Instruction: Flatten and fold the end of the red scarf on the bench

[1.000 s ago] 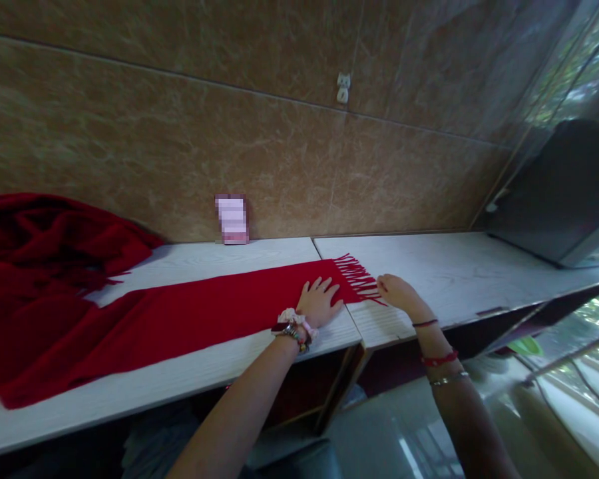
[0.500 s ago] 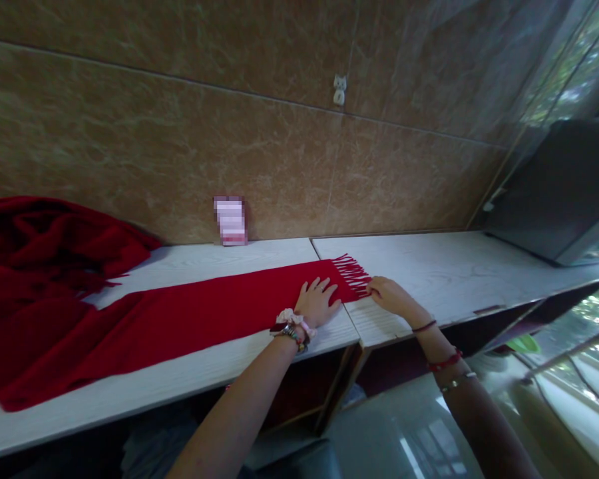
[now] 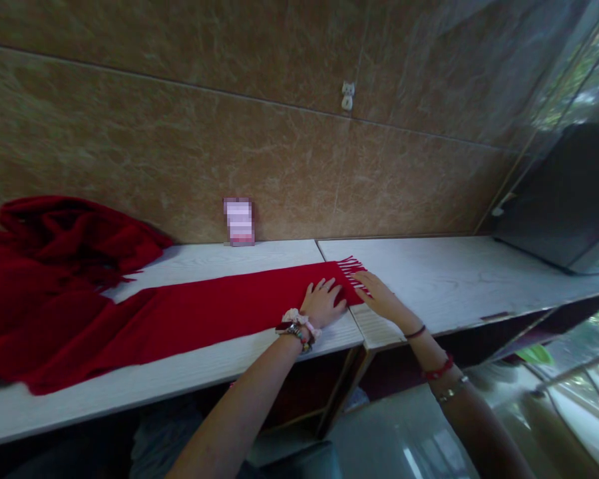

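Observation:
A long red scarf (image 3: 214,306) lies flat along the white wooden counter, its fringe (image 3: 352,269) spread at the right end. My left hand (image 3: 323,303) rests on the scarf near that end, fingers spread and pressed flat. Over the fringe lies my right hand (image 3: 379,296), its fingers stretched out and covering some of the strands. To the left, the scarf runs into a bunched heap of red cloth (image 3: 80,233); where one piece ends and another begins I cannot tell.
A blurred pink-and-white card or phone (image 3: 240,223) leans against the brown tiled wall. A small white cat-shaped hook (image 3: 348,96) is on the wall. At the right end of the counter (image 3: 444,273) stands a dark grey box-like thing (image 3: 564,199). Open shelves lie beneath.
My right hand has moved left from the fringe tips onto the fringe, and its fingers have gone from pinched to stretched out. My left hand stays flat on the scarf.

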Demonstrator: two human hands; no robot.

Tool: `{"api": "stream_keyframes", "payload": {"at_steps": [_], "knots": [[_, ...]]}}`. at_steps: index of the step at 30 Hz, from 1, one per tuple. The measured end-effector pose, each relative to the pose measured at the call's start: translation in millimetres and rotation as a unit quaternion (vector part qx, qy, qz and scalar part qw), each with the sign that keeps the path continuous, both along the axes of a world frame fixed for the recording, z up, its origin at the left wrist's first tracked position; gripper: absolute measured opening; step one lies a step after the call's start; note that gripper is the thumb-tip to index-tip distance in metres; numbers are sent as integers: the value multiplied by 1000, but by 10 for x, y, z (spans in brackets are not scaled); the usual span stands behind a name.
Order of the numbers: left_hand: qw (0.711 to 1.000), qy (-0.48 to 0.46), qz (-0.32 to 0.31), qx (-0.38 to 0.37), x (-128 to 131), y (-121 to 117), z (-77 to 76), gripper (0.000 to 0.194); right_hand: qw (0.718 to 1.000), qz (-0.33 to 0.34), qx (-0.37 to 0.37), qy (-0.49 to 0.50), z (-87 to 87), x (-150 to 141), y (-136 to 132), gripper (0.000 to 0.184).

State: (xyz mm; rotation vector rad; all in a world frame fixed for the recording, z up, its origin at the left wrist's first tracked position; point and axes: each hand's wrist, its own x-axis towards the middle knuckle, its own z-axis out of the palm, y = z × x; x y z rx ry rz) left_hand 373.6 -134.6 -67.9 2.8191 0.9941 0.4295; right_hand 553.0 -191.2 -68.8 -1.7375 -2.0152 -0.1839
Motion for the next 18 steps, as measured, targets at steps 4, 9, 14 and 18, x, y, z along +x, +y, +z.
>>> {"api": "stream_keyframes", "payload": {"at_steps": [4,9,14,18], "knots": [[996,-43,64,50,-144,0,64,41,994,-25,-82,-62,-101,-159,144,46],[981,73,179,-6,-866,273,147,52,982,-33,-133,-129,-224,17,101,44],[956,118,267,-25,-1639,520,124,55,982,-70,-122,-124,-58,-66,195,42],[958,114,263,-1,-1753,542,56,54,993,-8,-93,-67,135,-693,529,49]]}}
